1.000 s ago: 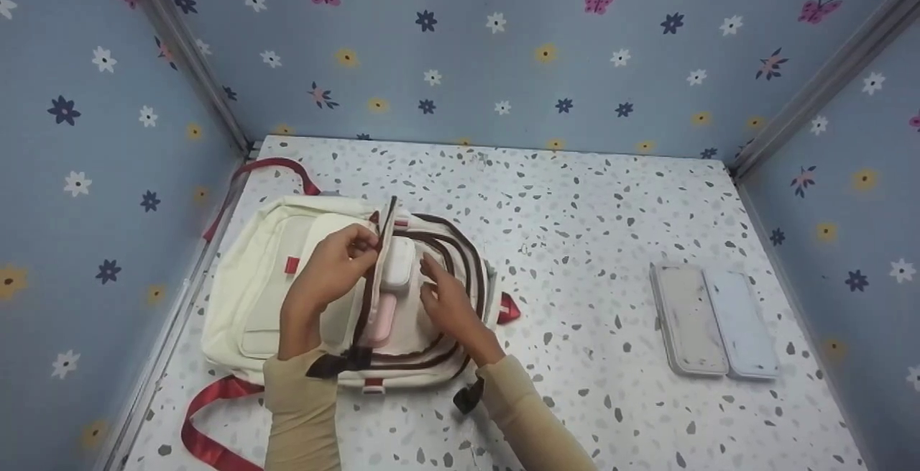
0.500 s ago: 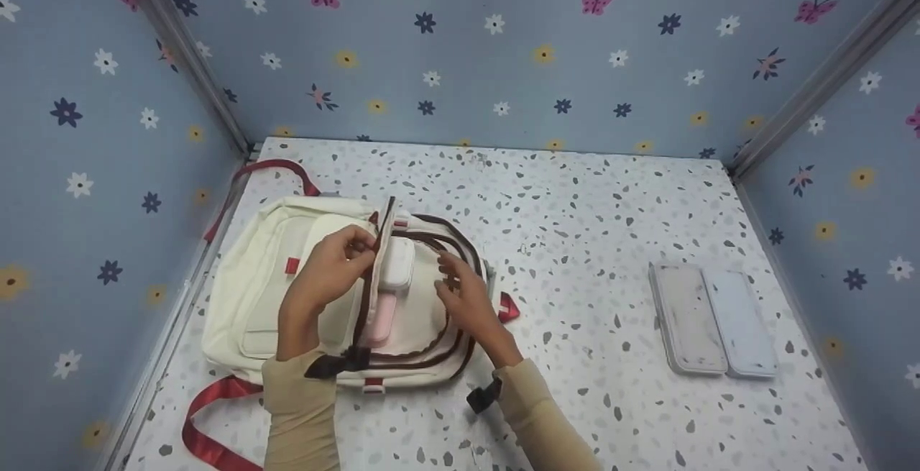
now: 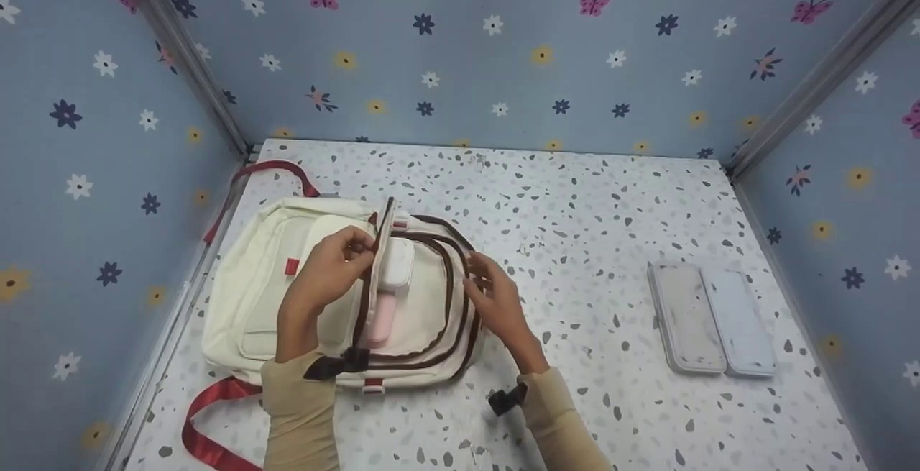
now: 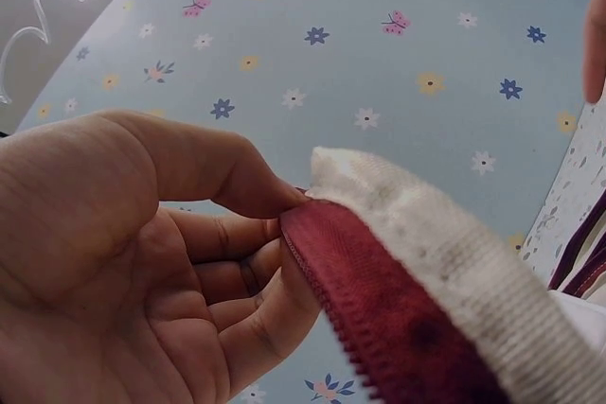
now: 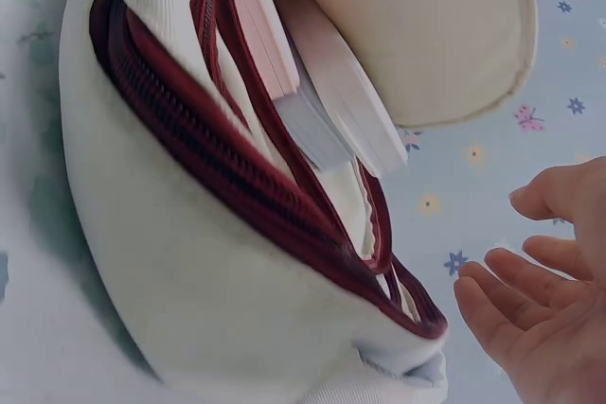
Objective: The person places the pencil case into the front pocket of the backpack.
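Note:
A cream backpack [image 3: 244, 291] with dark red zippers lies on its back on the speckled table. My left hand [image 3: 327, 270] pinches the top edge of its front pocket flap [image 4: 445, 262], at the dark red zipper tape [image 4: 379, 281], and holds the flap raised. Inside the opened pocket sit a white rounded case [image 3: 397, 262] and a pink case [image 3: 384, 320], each partly covered by the flap. At the bag's right end hovers my right hand [image 3: 499, 298], fingers loosely bent and nothing in them; the right wrist view shows it apart from the zipper [image 5: 199, 130].
Two flat, long cases, one greyish beige [image 3: 693, 320] and one pale blue [image 3: 740, 323], lie side by side on the right of the table [image 3: 575, 241]. Red straps [image 3: 215, 413] trail off the bag's left side. Patterned blue walls [image 3: 460, 47] enclose the table.
My right hand has drawn back to the right, from over the open pocket to the bag's outer end. The left hand keeps its pinch on the flap in the same place.

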Tool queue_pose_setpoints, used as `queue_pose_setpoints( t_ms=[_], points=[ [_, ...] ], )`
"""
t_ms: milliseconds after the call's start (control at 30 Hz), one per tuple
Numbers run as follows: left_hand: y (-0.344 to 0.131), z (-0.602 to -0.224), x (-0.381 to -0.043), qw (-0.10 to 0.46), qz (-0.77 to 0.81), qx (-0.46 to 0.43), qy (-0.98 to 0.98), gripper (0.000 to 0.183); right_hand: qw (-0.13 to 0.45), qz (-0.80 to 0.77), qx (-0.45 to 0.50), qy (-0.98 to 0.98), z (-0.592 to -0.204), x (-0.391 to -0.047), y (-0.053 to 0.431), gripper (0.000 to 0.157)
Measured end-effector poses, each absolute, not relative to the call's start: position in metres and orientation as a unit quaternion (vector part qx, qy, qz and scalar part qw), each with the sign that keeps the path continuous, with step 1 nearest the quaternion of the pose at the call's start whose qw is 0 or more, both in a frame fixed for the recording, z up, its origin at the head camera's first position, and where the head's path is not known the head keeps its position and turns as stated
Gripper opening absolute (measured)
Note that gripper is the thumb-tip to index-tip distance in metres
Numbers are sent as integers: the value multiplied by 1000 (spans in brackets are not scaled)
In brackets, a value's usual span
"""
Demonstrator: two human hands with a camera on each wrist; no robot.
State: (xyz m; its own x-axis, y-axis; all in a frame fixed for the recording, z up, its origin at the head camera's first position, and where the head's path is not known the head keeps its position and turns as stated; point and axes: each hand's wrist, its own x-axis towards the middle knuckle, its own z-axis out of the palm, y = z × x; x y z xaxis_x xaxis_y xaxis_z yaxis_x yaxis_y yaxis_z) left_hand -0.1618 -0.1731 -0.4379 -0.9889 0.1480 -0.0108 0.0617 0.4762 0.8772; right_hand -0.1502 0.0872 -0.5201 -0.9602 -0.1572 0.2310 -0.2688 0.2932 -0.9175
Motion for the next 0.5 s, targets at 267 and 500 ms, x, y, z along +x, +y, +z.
queue_pose_setpoints(
  t_ms=[267, 500],
  points=[
    [-175, -440, -161, 40, 508, 54, 859, 14, 70, 579, 126, -803, -521, -144, 102, 44],
    [-175, -438, -160, 37, 510, 50, 858, 14, 79, 573, 92, -811, -520, -139, 114, 45]
  ],
)
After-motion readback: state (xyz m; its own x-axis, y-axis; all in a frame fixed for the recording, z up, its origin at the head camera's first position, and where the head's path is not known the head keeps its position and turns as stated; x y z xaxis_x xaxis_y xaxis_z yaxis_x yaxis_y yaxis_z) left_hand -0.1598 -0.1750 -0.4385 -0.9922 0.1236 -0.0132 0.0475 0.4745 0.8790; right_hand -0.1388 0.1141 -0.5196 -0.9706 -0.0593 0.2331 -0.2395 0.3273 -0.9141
